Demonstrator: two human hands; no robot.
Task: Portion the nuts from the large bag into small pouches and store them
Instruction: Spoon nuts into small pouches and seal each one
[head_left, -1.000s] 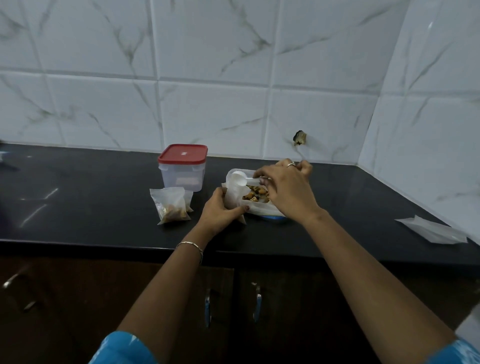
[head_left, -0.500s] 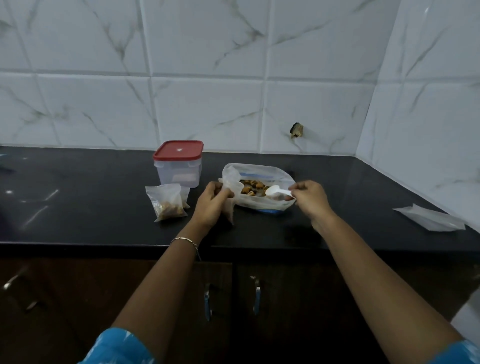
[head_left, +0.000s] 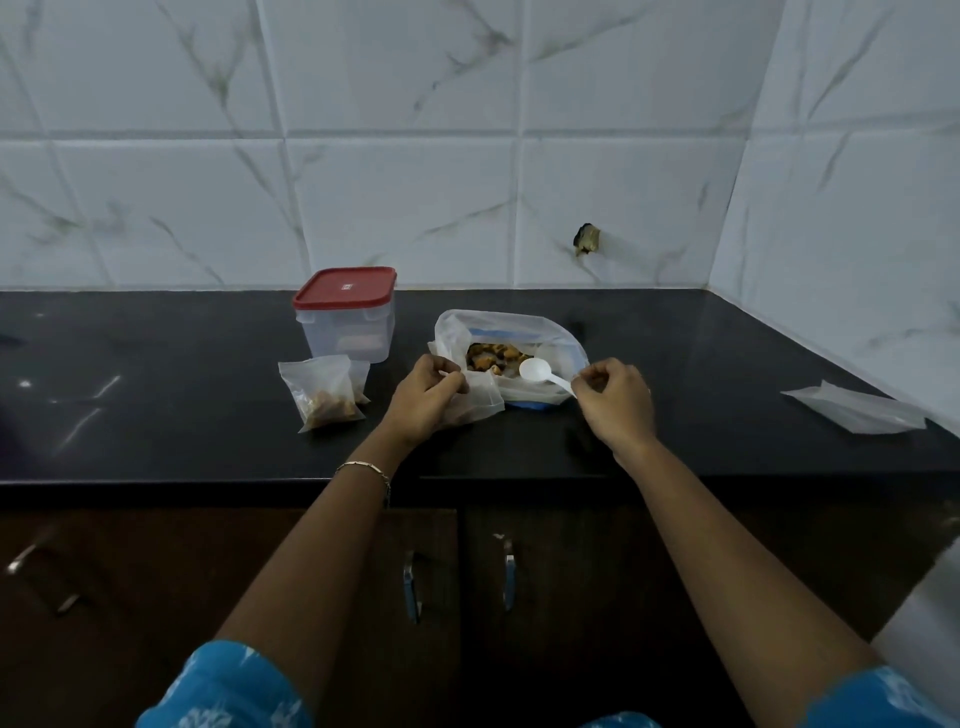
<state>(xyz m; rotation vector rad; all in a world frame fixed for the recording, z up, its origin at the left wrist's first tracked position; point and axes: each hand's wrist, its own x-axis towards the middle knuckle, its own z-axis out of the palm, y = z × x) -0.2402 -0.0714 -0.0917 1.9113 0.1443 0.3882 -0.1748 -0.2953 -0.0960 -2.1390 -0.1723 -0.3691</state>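
- One black counter (head_left: 182, 415) is carrying everything, its left end cut off.
- Large bag (head_left: 550, 338) is lying open between the hands, folds partly hiding the nuts (head_left: 491, 356).
- Left hand (head_left: 426, 400) is pinching a small pouch (head_left: 485, 397) touching the bag's left edge; its contents are unclear.
- Right hand (head_left: 618, 405) is gripping a white spoon (head_left: 537, 371) by the handle, bowl over the bag.

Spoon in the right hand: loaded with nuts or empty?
Empty. The spoon bowl shows bare white over the open large bag, its handle pinched by the right hand.

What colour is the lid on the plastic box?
Red. The lid shows clearly in the head view, on top of the clear box.
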